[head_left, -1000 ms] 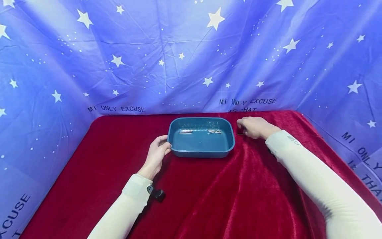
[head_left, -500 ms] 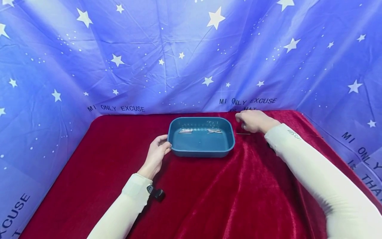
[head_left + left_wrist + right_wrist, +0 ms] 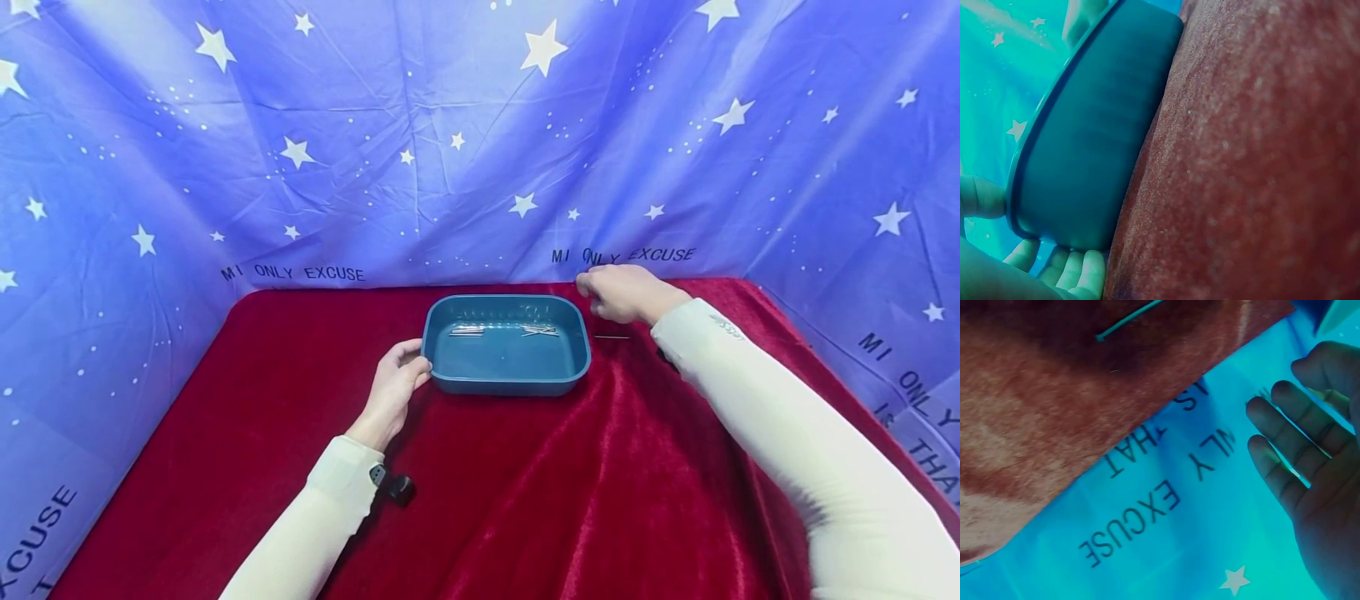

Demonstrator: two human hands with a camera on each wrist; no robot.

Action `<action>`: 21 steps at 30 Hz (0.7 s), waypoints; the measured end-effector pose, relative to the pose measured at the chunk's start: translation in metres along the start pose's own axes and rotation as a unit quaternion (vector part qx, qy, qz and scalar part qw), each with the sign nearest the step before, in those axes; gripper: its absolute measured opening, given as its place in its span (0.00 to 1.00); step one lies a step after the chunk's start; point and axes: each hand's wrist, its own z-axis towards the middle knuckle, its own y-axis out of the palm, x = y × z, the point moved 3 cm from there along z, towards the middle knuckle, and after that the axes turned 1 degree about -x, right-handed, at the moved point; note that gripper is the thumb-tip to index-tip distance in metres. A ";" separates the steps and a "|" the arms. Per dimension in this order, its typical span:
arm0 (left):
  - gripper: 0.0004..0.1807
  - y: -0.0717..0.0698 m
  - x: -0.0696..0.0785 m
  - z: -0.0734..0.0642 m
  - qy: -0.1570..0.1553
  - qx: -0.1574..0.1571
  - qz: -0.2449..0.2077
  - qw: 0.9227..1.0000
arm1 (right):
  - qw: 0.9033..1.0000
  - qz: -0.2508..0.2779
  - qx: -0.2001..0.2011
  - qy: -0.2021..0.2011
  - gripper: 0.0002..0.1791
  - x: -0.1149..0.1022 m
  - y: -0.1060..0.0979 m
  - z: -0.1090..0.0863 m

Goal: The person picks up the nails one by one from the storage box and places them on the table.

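While the left hand (image 3: 393,377) grips the tray (image 3: 502,386), a rod (image 3: 612,337) lies near the half-curled right hand (image 3: 624,293), hold unclear.

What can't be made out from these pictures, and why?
Head: exact count of thin metal sticks in the blue rectangular plastic box; too small, overlapping.
Left wrist: the box's inside; its side wall hides it.
Right wrist: one end of the lone thin metal stick; top edge cuts it.
Head: whether the right hand pinches anything; too small.

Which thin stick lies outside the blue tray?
The lone stick on the red cloth, just right of the tray in the head view; the other sticks lie inside it, in two clusters.
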 end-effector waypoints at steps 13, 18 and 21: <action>0.25 0.000 0.001 -0.001 0.000 0.001 -0.001 1.000 | 0.999 0.004 0.015 -0.028 0.07 -0.021 -0.019 0.018; 0.25 -0.001 0.001 0.000 0.001 0.001 -0.002 1.000 | 0.999 0.002 0.025 -0.033 0.08 -0.030 -0.024 0.025; 0.25 0.000 -0.001 0.002 0.004 0.000 0.003 1.000 | 0.999 -0.001 0.024 -0.034 0.08 -0.036 -0.027 0.027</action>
